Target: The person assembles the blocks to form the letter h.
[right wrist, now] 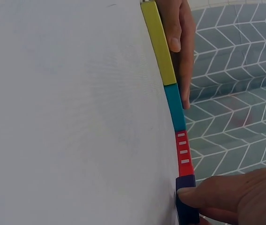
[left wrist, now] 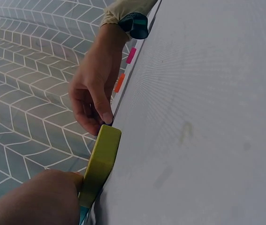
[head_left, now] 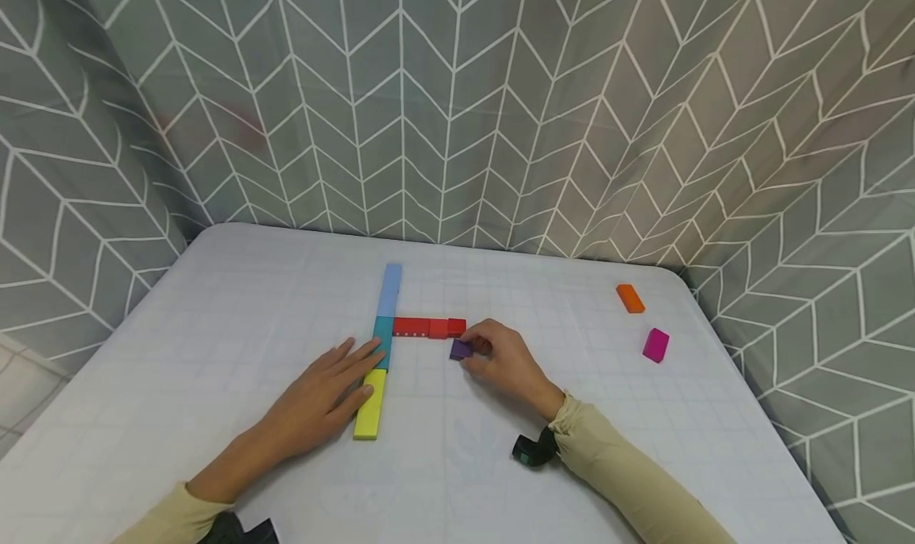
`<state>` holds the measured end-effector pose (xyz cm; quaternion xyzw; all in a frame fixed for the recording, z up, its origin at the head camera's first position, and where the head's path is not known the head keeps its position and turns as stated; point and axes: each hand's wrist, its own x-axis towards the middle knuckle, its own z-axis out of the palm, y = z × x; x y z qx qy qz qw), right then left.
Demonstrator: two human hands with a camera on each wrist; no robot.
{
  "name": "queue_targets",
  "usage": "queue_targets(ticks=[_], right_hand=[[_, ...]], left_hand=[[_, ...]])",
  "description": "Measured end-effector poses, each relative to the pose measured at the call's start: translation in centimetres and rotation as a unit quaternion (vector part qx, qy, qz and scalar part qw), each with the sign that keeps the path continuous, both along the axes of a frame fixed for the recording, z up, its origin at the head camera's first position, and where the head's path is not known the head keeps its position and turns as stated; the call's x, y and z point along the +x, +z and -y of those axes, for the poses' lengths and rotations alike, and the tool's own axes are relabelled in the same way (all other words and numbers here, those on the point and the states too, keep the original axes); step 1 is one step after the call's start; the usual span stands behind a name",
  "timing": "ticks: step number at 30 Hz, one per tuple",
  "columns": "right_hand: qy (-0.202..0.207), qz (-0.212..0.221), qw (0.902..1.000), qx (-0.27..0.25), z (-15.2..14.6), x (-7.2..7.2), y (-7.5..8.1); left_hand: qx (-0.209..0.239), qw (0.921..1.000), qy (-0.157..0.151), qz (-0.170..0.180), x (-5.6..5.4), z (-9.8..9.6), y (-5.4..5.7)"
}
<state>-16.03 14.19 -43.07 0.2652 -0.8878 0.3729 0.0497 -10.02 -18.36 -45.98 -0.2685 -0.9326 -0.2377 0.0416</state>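
Observation:
My left hand (head_left: 314, 405) lies with its fingers extended over a column of blocks, touching the teal block (head_left: 384, 328) and the yellow block (head_left: 369, 413). A light blue block (head_left: 389, 290) continues that column at the far end. From the teal block a row of red blocks (head_left: 411, 327) runs to the right; one shows white marks on its side in the right wrist view. With thumb and fingers, my right hand (head_left: 509, 363) pinches a small dark purple block (head_left: 457, 350) just on the near side of the row's right end.
An orange block (head_left: 631, 299) and a magenta block (head_left: 655, 345) lie apart on the right of the white table (head_left: 236, 322). A patterned grey curtain (head_left: 443, 115) hangs behind and beside the table. Dark wrist devices (head_left: 534, 449) sit at both sleeves.

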Motion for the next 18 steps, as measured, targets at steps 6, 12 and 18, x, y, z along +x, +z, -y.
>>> queue_targets(ticks=[6, 12, 18], right_hand=[[-0.01, 0.005, 0.9996, -0.027, 0.07, -0.13, -0.17], [-0.001, 0.002, 0.9991, -0.043, 0.33, -0.4, -0.4], [-0.005, 0.002, 0.9992, -0.04, 0.69, -0.45, -0.26]], left_hand=[[0.001, 1.0, 0.001, 0.005, 0.01, 0.01, -0.08], [0.0, 1.0, 0.001, 0.001, 0.03, 0.08, -0.11], [-0.002, 1.0, 0.001, -0.001, 0.02, 0.06, 0.02]])
